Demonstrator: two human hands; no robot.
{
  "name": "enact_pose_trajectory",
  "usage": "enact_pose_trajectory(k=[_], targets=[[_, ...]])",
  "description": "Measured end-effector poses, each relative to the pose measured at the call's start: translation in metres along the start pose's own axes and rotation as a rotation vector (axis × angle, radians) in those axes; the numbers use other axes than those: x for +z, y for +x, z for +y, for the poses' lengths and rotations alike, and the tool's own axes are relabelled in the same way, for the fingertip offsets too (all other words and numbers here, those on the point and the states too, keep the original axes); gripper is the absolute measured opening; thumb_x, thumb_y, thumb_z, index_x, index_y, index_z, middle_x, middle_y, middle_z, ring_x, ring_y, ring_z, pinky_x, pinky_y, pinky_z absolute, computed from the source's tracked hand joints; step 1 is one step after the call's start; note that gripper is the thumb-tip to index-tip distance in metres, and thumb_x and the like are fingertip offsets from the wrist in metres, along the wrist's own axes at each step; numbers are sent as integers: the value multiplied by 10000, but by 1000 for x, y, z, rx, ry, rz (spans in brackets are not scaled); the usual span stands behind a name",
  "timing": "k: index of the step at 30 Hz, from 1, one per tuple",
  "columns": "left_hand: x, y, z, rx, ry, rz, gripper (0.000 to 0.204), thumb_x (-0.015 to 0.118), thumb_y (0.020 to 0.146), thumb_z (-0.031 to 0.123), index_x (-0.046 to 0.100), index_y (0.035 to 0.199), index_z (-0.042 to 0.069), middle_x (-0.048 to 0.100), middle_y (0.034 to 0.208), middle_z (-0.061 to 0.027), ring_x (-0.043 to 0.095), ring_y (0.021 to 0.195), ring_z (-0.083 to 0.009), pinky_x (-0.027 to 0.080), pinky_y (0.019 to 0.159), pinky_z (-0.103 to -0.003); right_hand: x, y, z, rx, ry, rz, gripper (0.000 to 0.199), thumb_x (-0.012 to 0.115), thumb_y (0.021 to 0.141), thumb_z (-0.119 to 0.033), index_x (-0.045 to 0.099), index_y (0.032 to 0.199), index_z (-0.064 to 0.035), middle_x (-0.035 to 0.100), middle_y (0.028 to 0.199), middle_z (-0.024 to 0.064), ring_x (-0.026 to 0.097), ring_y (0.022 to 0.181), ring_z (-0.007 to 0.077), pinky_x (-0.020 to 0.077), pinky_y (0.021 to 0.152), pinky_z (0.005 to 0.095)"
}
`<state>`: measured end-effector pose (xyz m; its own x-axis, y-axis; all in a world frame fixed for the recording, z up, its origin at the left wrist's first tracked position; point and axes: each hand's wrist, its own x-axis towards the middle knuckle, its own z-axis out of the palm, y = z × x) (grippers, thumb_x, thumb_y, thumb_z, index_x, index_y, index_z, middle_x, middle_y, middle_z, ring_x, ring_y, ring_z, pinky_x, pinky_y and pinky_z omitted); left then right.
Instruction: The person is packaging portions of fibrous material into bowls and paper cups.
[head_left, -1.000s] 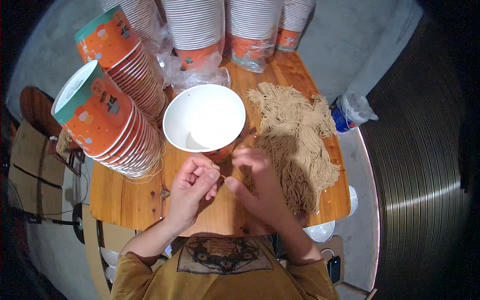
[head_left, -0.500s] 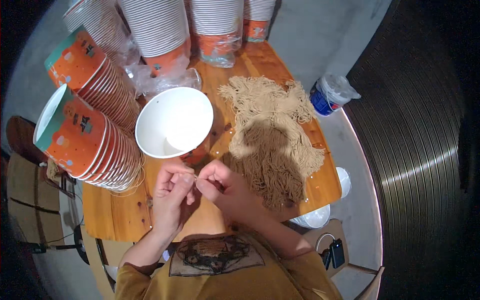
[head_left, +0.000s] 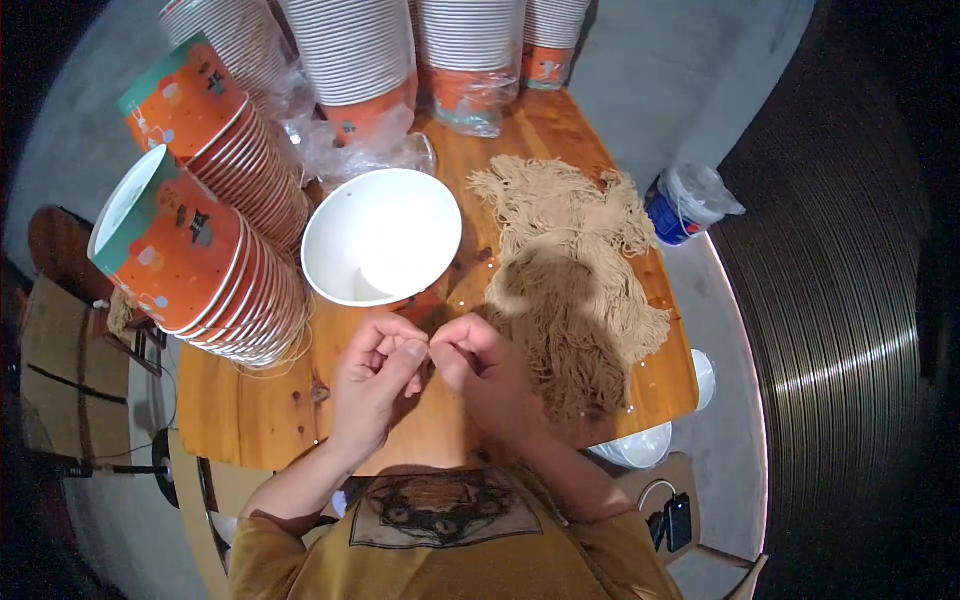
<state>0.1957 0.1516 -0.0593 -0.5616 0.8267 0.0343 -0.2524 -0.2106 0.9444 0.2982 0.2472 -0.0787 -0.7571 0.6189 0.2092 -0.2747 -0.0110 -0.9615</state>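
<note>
Knotty orange-brown wood forms the table (head_left: 250,425), its near edge just ahead of the person's mustard shirt (head_left: 320,570), which carries a dark printed panel (head_left: 445,510) on the front. Off the right-hand side, below the tabletop, a dark device (head_left: 679,522) lies with a white cable looped at it. Over the near part of the wood, both hands meet at the fingertips. On the left hand (head_left: 380,375), thumb and forefinger press together with the other fingers curled in; the right hand (head_left: 475,365) pinches in the same way, its tips just beside the left's. Whatever sits between them is too small to tell. Just beyond the hands stands an open tub (head_left: 325,245), white inside and orange outside. To its right, a heap of tan strands (head_left: 590,255) spreads over the wood, its nearer part in shadow. Left of the tub is a stack of orange-and-green tubs (head_left: 190,260), with a second stack (head_left: 215,120) behind it. Crumpled clear plastic (head_left: 375,155) lies beyond the open tub, before tall wrapped stacks (head_left: 350,50) with white rims. Past the table's right edge are a blue-and-white bucket (head_left: 680,210), a dark ribbed surface (head_left: 830,330) and a grey wall (head_left: 680,90).
</note>
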Motion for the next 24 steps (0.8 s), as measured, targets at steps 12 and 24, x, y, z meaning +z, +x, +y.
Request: enact_pose_trajectory(k=[12, 24], targets=[[-18, 46, 38, 581, 1387, -197, 233, 612, 782, 0, 603, 1014, 18, 565, 831, -114, 577, 795, -270, 464, 719, -369, -3, 29, 23, -203, -576, 308, 103, 595, 831, -72, 495, 852, -63, 556, 627, 82, 604, 552, 253, 482, 540, 377], [-6, 50, 38, 461, 1334, -253, 277, 598, 816, 23, 594, 1091, 43, 594, 864, -130, 627, 760, -265, 513, 663, -356, -5, 36, 32, -198, -531, 398, 153, 633, 788, -37, 484, 826, -45, 594, 633, 102, 642, 577, 253, 495, 537, 367]])
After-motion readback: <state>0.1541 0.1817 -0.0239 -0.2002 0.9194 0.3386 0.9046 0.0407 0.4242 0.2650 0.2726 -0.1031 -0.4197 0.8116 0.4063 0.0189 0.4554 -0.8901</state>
